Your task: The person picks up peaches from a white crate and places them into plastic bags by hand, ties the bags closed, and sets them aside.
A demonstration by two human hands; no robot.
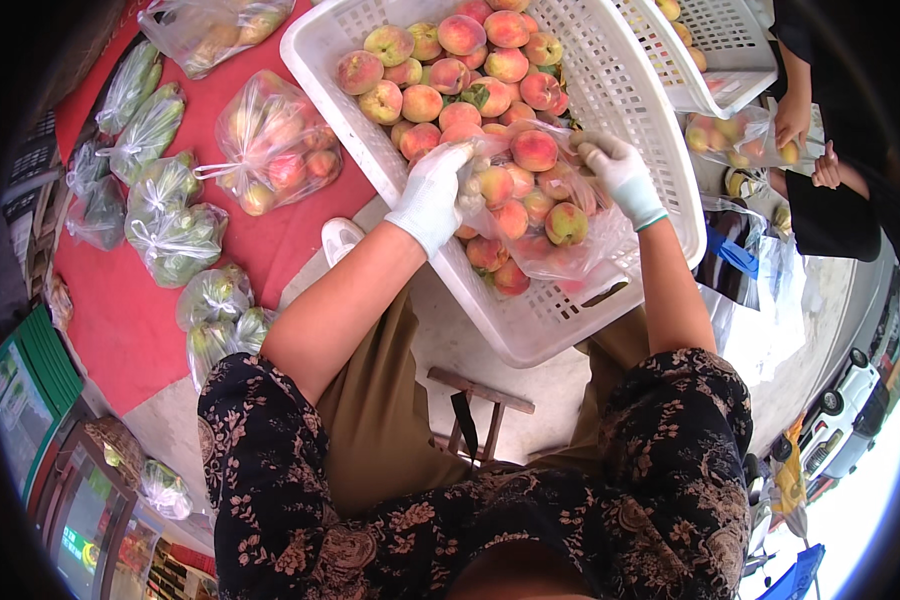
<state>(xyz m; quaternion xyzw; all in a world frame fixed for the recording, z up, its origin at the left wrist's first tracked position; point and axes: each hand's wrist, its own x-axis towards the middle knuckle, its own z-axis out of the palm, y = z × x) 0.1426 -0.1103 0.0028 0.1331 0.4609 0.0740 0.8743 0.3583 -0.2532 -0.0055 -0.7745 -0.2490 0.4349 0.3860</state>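
Note:
A white perforated plastic crate (pixel 615 82) stands tilted in view before me, with many loose peaches (pixel 461 34) in it. Over its near part lies a clear plastic bag (pixel 562 251) with several peaches inside. My left hand (pixel 439 187), in a white knitted glove, grips the bag's left edge. The bag's right edge is held by my right hand (pixel 619 172), gloved too, with a green cuff at the wrist. Between the hands the bag's mouth is spread, and a peach (pixel 534 150) shows there.
On the red cloth (pixel 120 337) to the left lie a knotted bag of peaches (pixel 277 142) and several bags of green produce (pixel 176 217). Another crate (pixel 727 67) stands at upper right, beside a person's hand (pixel 793 116) at a fruit bag. A wooden stool (pixel 484 390) is below me.

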